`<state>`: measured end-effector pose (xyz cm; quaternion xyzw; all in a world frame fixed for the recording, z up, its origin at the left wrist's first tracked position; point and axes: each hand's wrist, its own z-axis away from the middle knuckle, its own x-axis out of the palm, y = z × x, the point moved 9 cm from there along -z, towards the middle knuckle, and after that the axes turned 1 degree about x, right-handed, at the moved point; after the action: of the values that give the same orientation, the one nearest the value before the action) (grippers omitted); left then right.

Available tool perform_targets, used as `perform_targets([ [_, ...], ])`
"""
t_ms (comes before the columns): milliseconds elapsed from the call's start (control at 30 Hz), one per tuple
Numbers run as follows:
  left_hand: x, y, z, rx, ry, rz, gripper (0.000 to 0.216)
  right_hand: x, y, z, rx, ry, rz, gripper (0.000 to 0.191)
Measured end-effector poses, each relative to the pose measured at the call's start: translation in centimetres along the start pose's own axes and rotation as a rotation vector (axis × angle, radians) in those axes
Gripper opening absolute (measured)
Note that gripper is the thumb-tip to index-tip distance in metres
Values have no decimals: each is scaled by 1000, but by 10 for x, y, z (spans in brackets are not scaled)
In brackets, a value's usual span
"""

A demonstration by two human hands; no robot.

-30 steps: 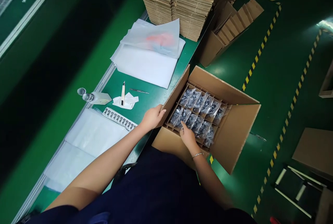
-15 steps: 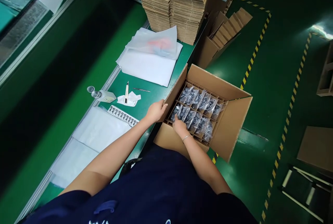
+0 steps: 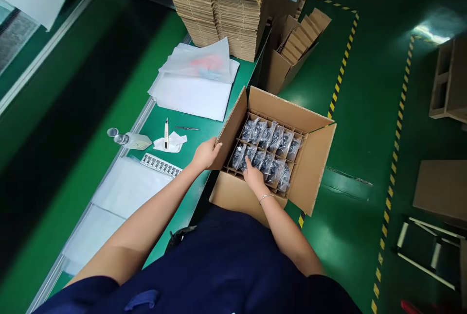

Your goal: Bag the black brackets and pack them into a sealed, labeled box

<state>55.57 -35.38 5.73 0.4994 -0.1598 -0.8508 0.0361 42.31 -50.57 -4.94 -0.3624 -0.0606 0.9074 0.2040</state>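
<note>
An open cardboard box (image 3: 321, 158) stands in front of me, its flaps raised and the near one folded outward. Inside, cardboard dividers (image 3: 263, 151) part two rows of dark items in clear plastic bags (image 3: 268, 135); what the items are I cannot make out. My left hand (image 3: 207, 153) grips the box's left flap, thumb on the inner side. Over the near row, my right hand (image 3: 254, 176) points with its index finger stretched out and the other fingers curled. That fingertip is at the second bag from the left, and nothing shows in the hand.
Left of the box, a green bench holds white sheets (image 3: 193, 95), a utility knife (image 3: 166, 134), tweezers (image 3: 187, 128), a bottle (image 3: 136, 140) and a slotted strip (image 3: 160, 164). Flattened cardboard (image 3: 226, 17) is stacked behind. A carton of dividers (image 3: 292, 56) stands on the floor.
My right index finger has shifted from the first bag of the near row to the second. My left hand keeps its grip on the flap. The whole view has moved slightly.
</note>
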Motion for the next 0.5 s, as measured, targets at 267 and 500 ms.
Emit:
perform_targets([
  [267,-1,-1,-1,11,23,41,27,2,-35,-40,-8,-74,19,80],
  [500,-2,0,1,2,30,45,27,15,-30,-26,-42,-113,18,71],
])
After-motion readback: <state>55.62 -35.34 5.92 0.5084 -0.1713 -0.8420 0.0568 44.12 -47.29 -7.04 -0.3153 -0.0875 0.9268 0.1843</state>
